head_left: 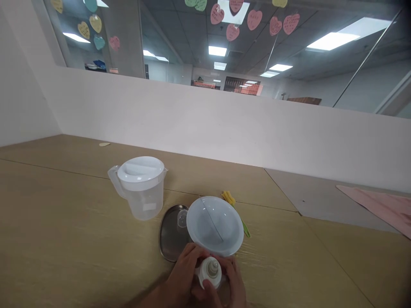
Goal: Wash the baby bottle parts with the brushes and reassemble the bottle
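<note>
- We locate the white round bottle with its translucent conical nozzle [211, 272] at the near side of the glossy white round bowl [229, 222].
- We grasp the bottle with the left hand [183, 273] and the right hand [233, 280], one on each side.
- We observe the dark grey rounded metal tray [171, 239], bearing a small clear plastic cup [182, 218], just left of the bowl.
- Behind the bowl's right side, we see the yellow-headed, green-handled brush [228, 197].
- Farther left of the bowl, we find the translucent white-lidded plastic jug [146, 201].
</note>
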A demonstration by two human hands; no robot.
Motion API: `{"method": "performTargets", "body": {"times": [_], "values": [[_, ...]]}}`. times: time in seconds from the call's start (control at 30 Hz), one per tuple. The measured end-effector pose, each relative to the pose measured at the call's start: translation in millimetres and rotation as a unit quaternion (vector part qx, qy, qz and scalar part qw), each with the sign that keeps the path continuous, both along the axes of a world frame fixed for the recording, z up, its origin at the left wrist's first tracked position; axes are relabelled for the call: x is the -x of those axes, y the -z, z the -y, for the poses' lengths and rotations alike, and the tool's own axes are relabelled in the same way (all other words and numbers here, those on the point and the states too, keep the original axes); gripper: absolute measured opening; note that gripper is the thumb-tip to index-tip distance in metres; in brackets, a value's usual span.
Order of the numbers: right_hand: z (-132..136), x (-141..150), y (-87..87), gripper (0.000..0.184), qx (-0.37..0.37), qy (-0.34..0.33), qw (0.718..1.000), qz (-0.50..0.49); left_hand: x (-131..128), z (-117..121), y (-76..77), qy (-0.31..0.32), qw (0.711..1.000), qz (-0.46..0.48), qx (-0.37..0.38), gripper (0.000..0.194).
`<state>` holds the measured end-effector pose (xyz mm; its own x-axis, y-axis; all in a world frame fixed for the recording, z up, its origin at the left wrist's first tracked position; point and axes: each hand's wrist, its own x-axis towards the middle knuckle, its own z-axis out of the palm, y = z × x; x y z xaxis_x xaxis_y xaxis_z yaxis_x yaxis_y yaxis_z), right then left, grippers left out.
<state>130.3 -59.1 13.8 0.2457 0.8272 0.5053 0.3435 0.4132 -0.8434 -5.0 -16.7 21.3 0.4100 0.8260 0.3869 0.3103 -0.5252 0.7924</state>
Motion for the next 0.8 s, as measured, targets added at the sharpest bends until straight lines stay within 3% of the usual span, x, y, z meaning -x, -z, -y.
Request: {"method": "performTargets", "body": {"times": [0.13,0.2,0.27,0.37,0.47,0.6,0.7,0.8], "values": [[1,4,8.4,0.038,-0.015,0.051,0.998,0.033,6,-9,5.5,0.026,0.992,-0.038,-0.117,0.037],[3,4,13.6,0.04,-0.018,0.068,0.996,0.054,13,-14,4.0,0.067,0.975,-0.038,-0.209,0.047],[5,3,18.3,0.042,-0.017,0.083,0.994,0.075,21,-19,-0.3,0.046,0.963,0.004,-0.264,0.061],[6,2,23.0,0.044,-0.018,0.089,0.991,0.097,34,-27,-7.8,-0.108,0.962,0.023,-0.248,0.056],[6,1,24.8,0.046,-0.021,0.08,0.991,0.105,43,-41,-7.6,-0.21,0.949,-0.102,-0.212,0.041],[5,0,25.2,0.043,-0.015,0.072,0.992,0.099,49,-59,7.3,-0.207,0.928,-0.229,-0.208,0.046],[5,0,25.7,0.043,-0.014,0.063,0.994,0.088,50,-63,13.4,-0.196,0.926,-0.248,-0.206,0.043],[5,0,25.9,0.044,-0.017,0.054,0.995,0.076,49,-60,9.3,-0.202,0.934,-0.23,-0.183,0.032]]}}
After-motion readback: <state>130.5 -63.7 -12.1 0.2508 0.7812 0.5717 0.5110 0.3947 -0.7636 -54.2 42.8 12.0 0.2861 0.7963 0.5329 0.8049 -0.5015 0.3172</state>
